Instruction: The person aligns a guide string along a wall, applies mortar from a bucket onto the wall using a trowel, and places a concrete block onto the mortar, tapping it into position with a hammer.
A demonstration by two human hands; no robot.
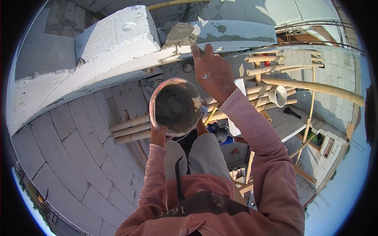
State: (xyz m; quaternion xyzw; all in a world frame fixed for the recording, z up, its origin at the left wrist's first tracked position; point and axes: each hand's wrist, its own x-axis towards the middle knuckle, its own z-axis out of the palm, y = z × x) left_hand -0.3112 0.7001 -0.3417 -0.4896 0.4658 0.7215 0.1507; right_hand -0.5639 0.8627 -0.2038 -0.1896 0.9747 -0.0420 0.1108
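Observation:
My left hand (158,137) grips the rim of a round bucket (152,106) with grey mortar (173,108) inside, held over my legs. My right hand (212,72) is closed on a small tool, mostly hidden by the fingers, at a patch of grey mortar (176,34) on top of the white block wall (232,31). A large white block (110,35) sits on the wall to the left of that patch. Grey mortar also streaks the block face to the right.
Bamboo scaffold poles (315,87) run below and to the right, with a hanging white bucket (280,95). Another person (220,133) in blue is partly visible below. A block wall (71,153) stands at lower left. Rebar (309,27) lies along the upper right.

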